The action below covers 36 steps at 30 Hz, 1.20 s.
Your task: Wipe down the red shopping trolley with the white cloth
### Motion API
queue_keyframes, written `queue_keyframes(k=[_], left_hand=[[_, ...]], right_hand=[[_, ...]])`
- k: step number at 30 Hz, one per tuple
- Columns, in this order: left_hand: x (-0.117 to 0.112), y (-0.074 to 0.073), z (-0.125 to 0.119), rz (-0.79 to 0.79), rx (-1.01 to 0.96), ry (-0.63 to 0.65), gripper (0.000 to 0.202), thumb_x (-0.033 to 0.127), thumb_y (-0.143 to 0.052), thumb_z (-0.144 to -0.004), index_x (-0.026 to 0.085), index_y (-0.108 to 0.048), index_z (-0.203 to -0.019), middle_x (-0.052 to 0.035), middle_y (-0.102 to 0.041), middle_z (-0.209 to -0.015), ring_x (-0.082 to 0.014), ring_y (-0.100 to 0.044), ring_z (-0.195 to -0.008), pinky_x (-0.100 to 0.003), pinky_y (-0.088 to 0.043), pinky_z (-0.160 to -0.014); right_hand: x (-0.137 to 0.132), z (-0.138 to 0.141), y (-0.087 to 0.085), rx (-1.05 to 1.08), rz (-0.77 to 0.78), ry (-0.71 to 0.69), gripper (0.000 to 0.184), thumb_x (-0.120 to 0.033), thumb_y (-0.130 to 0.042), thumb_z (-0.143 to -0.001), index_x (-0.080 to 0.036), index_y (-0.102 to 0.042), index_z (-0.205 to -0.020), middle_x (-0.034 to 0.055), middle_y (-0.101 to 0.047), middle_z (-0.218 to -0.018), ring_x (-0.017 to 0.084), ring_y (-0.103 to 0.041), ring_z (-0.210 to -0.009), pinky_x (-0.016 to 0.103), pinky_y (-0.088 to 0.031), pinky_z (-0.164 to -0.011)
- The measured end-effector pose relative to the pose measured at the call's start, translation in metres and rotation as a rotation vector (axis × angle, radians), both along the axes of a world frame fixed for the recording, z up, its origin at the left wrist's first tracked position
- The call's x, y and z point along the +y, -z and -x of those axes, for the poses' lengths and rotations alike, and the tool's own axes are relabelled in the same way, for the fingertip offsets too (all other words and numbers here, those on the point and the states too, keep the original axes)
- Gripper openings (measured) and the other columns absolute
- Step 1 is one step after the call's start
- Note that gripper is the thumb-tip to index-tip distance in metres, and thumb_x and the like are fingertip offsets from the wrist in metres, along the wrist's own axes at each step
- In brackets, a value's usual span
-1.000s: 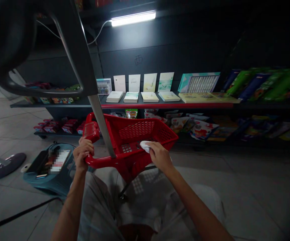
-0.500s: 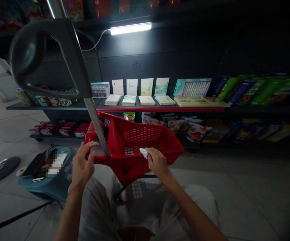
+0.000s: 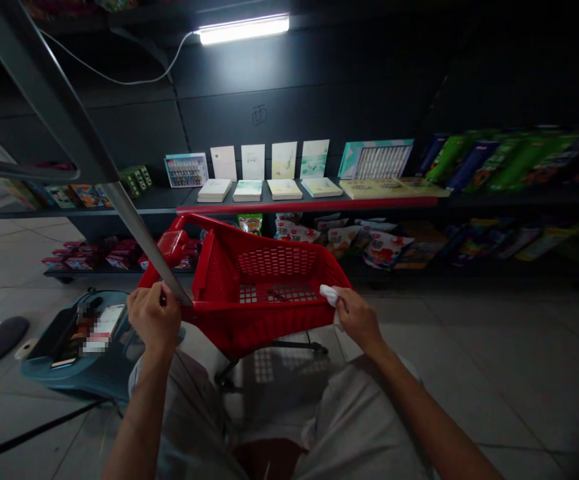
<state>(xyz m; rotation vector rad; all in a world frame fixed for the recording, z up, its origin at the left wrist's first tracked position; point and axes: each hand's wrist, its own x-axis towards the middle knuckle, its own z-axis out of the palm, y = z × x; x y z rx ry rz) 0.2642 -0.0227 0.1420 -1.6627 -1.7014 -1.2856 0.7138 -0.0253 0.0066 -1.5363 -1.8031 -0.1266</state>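
Observation:
A small red shopping cart (image 3: pixel 269 320) stands in front of my knees, its basket showing a perforated wall and floor. My left hand (image 3: pixel 155 316) is closed around the near side of the cart's handle frame, beside the foot of a grey metal pole (image 3: pixel 142 233). Pinched in my right hand (image 3: pixel 359 319) is a white cloth (image 3: pixel 330 295), which lies against the near right corner of the basket's rim. My fingers hide part of the cloth.
Behind the cart runs a dark shelf (image 3: pixel 289 206) with stacked notebooks (image 3: pixel 282 189) and marker sets (image 3: pixel 379 160). Snack bags (image 3: pixel 387 248) fill the lower shelf. To my left sits a teal stool (image 3: pixel 54 373) bearing a phone (image 3: pixel 65 360). A lit tube lamp (image 3: pixel 244 29) hangs above.
My left hand has closed on the cart's frame after being open beside it. My right hand has slid the cloth rightwards along the near rim to the corner. The view has shifted slightly.

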Motion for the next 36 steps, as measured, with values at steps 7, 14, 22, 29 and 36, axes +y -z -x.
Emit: queue_keyframes(k=[7, 14, 22, 29, 36], left_hand=[[0.019, 0.004, 0.003, -0.075, -0.089, 0.030, 0.031, 0.022, -0.052, -0.092, 0.024, -0.042, -0.063, 0.0017, -0.039, -0.059, -0.0205, -0.042, -0.066, -0.038, -0.036, -0.082], [0.028, 0.007, 0.014, -0.095, -0.092, 0.022, 0.035, 0.024, -0.052, -0.093, 0.025, -0.038, -0.061, 0.0012, -0.040, -0.061, -0.0197, -0.041, -0.065, -0.037, -0.037, -0.079], [0.035, 0.011, 0.007, -0.134, -0.121, 0.023, 0.036, 0.025, -0.051, -0.095, 0.025, -0.039, -0.061, 0.0016, -0.039, -0.060, -0.0191, -0.040, -0.065, -0.038, -0.037, -0.079], [0.038, 0.011, 0.001, -0.135, -0.123, 0.017, 0.035, 0.026, -0.052, -0.095, 0.025, -0.042, -0.061, 0.0015, -0.040, -0.059, -0.0196, -0.042, -0.065, -0.039, -0.037, -0.080], [0.035, 0.011, -0.001, -0.133, -0.104, 0.055, 0.032, 0.024, -0.054, -0.093, 0.024, -0.047, -0.062, 0.0016, -0.042, -0.059, -0.0195, -0.042, -0.064, -0.038, -0.037, -0.081]], right_hand=[[-0.010, 0.124, -0.036, 0.104, 0.035, -0.141, 0.039, -0.015, -0.040, -0.101, -0.021, -0.066, -0.129, 0.0099, -0.073, -0.125, 0.025, -0.065, -0.114, 0.041, -0.047, -0.106], [-0.007, 0.161, -0.046, 0.100, 0.039, -0.299, 0.040, -0.016, -0.040, -0.103, -0.020, -0.063, -0.135, 0.0087, -0.072, -0.130, 0.023, -0.067, -0.113, 0.038, -0.049, -0.104], [0.001, 0.027, -0.026, -0.008, 0.124, 0.028, 0.036, -0.019, -0.044, -0.098, -0.018, -0.070, -0.123, 0.0118, -0.076, -0.116, 0.025, -0.070, -0.101, 0.036, -0.052, -0.089], [0.012, 0.132, -0.066, 0.039, 0.245, -0.097, 0.032, -0.017, -0.045, -0.098, -0.024, -0.071, -0.116, 0.0077, -0.078, -0.105, 0.021, -0.071, -0.089, 0.028, -0.046, -0.075], [0.041, 0.252, -0.118, 0.729, 0.357, -0.496, 0.022, -0.028, -0.051, -0.094, -0.022, -0.072, -0.098, 0.0002, -0.073, -0.087, 0.017, -0.064, -0.078, 0.024, -0.045, -0.073]])
